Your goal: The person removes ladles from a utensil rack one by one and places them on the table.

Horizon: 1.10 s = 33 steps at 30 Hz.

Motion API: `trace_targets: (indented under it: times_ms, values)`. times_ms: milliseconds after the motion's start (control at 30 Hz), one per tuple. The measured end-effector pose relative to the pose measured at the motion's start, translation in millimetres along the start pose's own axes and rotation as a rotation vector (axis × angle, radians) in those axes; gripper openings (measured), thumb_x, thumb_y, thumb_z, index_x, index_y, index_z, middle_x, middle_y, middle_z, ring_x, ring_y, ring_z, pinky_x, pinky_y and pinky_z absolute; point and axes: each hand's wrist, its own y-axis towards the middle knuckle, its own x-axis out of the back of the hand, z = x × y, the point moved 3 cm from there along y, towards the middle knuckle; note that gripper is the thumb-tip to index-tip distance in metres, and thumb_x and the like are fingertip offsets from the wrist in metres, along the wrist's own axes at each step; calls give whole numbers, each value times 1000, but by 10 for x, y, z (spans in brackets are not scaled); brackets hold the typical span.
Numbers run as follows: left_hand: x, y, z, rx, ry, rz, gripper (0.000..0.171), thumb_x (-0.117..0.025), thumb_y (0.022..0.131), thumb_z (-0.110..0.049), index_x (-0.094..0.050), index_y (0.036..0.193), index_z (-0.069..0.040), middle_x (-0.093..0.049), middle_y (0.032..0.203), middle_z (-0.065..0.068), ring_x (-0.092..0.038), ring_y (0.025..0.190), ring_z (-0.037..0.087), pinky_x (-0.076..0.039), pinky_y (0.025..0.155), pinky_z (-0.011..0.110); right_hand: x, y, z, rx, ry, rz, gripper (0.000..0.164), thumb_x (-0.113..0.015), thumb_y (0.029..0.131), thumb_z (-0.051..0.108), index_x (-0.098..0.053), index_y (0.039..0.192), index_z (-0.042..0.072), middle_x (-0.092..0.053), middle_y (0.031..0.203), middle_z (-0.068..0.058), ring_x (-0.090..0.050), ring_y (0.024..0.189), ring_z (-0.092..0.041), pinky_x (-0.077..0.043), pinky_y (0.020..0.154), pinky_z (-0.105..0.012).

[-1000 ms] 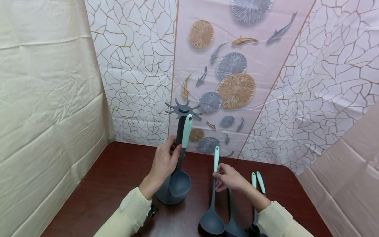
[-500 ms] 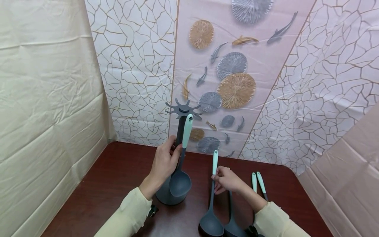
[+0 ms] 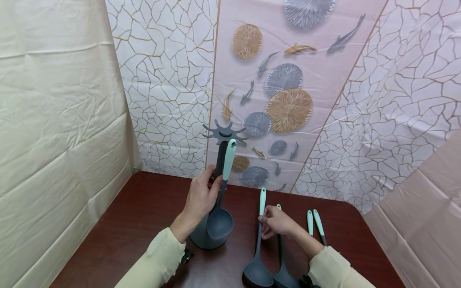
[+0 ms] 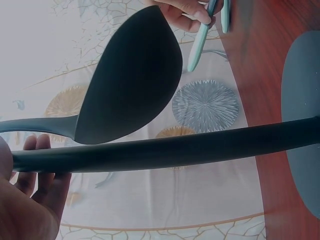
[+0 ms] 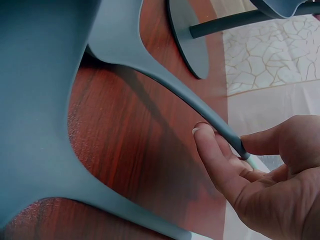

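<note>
A dark utensil stand (image 3: 221, 158) with a spoked top and round base rises left of centre. My left hand (image 3: 199, 196) grips its pole (image 4: 165, 152), fingers behind it in the left wrist view. A grey ladle (image 3: 219, 224) with a mint handle hangs from the stand, bowl low. To the right, my right hand (image 3: 277, 221) pinches a second ladle (image 3: 258, 272) where the mint handle meets the grey shaft (image 5: 200, 105). This ladle leans upright, its bowl low over the table.
Another grey utensil (image 3: 284, 276) with a mint handle lies just right of the held ladle. Two more mint handles (image 3: 310, 222) show beyond the right forearm. The dark red table (image 3: 151, 224) is bounded by hanging cloth at the sides and back.
My right hand has lowered slightly with the ladle, its handle tip dropping. The left hand keeps its place on the stand's pole.
</note>
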Motion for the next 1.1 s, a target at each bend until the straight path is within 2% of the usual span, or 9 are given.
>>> trace_targets:
  times_ms: [167,400,667,1100]
  values:
    - [1,0,-2,0,7,-1,8,-65,108,-18,-63,113,-12,-70,84,1,-68,65,8,-55,55,29,-9,16,-69,-24,-25,-7,16,-53,112,8,-46,104,-3,-66,80,-28,-73,69,-37,-63,68,-52]
    - [5,-7,-14,14,1,9,9,-64,109,-19,-63,113,-11,-70,84,1,-67,63,7,-55,55,29,-29,50,-95,-11,-92,18,18,-54,112,11,-48,103,-4,-67,83,-27,-73,71,-41,-63,64,-52]
    - [2,-10,-14,14,3,17,10,-63,109,-20,-63,115,-11,-69,86,1,-68,66,8,-56,56,28,-52,94,-131,-44,-95,43,17,-54,112,12,-50,105,-3,-68,83,-26,-73,69,-39,-63,64,-50]
    - [7,-2,17,6,2,12,13,-63,109,-22,-63,115,-11,-68,85,1,-67,64,7,-55,55,28,-74,110,-191,-53,-205,62,20,-58,111,16,-53,100,0,-68,83,-21,-72,67,-37,-62,61,-47]
